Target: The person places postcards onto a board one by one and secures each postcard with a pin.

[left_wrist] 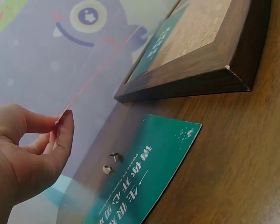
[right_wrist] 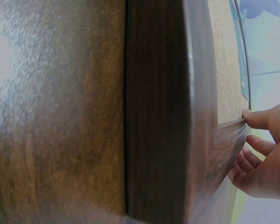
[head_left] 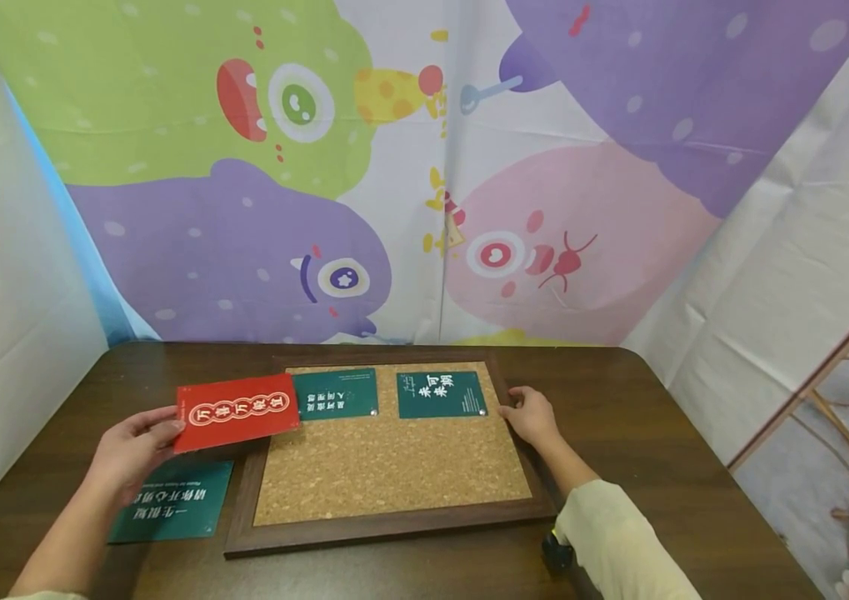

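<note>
1. Red card (head_left: 238, 412): raised over the corkboard's (head_left: 394, 467) left edge, long axis roughly left-right, extending rightward from the left grip (head_left: 130, 446).
2. Left grip: nearer; thumb and fingers together, pinching the card's left end.
3. Right grip (head_left: 533, 418): holds the corkboard's right side, fingers slightly parted.

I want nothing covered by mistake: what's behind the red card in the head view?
A green card on the corkboard reaches behind the red card, which hides its left edge and part of the wooden frame; anything fixed there cannot be seen in that view.
</note>
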`<state>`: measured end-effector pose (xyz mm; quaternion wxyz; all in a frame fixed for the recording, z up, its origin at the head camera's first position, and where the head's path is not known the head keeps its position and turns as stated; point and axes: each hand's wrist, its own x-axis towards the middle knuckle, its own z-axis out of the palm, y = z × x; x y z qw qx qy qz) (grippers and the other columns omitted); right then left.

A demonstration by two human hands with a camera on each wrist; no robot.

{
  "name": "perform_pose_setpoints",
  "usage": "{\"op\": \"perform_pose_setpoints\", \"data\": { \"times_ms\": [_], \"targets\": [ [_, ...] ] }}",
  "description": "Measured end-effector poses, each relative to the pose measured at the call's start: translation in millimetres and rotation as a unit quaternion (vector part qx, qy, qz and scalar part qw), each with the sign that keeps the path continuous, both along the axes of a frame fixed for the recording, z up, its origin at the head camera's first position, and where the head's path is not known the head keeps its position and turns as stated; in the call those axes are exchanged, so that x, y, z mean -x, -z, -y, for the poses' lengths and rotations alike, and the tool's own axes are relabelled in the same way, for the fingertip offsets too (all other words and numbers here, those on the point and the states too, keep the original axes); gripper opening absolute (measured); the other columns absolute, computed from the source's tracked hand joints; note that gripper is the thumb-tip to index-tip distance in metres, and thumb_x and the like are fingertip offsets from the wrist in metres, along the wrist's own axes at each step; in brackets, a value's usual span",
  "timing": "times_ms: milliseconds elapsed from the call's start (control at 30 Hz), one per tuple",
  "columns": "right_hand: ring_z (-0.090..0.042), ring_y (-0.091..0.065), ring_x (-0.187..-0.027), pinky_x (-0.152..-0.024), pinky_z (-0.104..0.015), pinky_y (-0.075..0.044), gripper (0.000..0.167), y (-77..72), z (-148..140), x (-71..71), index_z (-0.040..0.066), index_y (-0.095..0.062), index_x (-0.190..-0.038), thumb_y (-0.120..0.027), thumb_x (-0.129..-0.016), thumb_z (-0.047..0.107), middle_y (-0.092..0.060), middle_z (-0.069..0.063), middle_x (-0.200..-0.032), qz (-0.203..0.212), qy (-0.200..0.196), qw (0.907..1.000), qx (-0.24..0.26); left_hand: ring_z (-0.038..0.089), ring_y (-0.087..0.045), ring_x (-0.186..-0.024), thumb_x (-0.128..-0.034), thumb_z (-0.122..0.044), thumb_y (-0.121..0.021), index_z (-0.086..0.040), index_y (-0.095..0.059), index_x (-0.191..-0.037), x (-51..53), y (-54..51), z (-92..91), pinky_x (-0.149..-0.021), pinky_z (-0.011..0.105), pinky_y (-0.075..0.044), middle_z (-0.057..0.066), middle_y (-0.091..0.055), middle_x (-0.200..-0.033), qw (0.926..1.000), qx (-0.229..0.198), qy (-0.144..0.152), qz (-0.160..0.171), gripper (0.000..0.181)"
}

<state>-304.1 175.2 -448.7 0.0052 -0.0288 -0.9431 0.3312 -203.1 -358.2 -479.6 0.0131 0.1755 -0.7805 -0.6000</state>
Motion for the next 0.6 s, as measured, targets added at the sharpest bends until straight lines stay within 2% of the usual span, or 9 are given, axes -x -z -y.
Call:
{"op": "perform_pose_setpoints", "data": {
  "times_ms": [267, 467, 600],
  "targets": [
    [-0.026, -0.055, -0.084, -0.076, -0.042, -0.048, 0.043, -1.1, 0.2, -0.7, -0.005, -0.055, -0.121, -0.065, -0.086, 0.017, -0.060, -0.017, -0.096, -0.001, -0.001, 1.0000, 0.000, 0.006, -0.058, -0.085, -0.0878, -0.050, -0.056, 0.000, -0.025, -0.146, -1.8, -3.7, -7.7, -0.074, 0.024, -0.057, 0.025, -0.033, -0.142, 0.9999, -0.011, 0.010, 0.004, 0.082],
    [-0.024, -0.053, -0.079, -0.072, -0.040, -0.047, 0.043, -1.6, 0.5, -0.9, -0.006, -0.056, -0.121, -0.065, -0.085, 0.016, -0.059, -0.015, -0.089, -0.003, -0.002, 1.0000, 0.001, 0.007, -0.059, -0.086, -0.0873, -0.050, -0.056, 0.000, -0.026, -0.145, -4.2, -4.5, -13.5, -0.075, 0.025, -0.056, 0.024, -0.034, -0.141, 0.9997, -0.013, 0.020, 0.000, 0.082],
    [-0.024, -0.053, -0.080, -0.073, -0.040, -0.047, 0.043, -1.3, 0.4, -1.1, -0.006, -0.056, -0.121, -0.065, -0.086, 0.017, -0.059, -0.015, -0.090, -0.003, -0.003, 1.0000, 0.000, 0.007, -0.059, -0.087, -0.0874, -0.049, -0.057, 0.000, -0.027, -0.145, -8.2, -8.7, -17.0, -0.075, 0.024, -0.056, 0.022, -0.041, -0.133, 0.9992, -0.015, 0.036, -0.003, 0.082]
  ]
}}
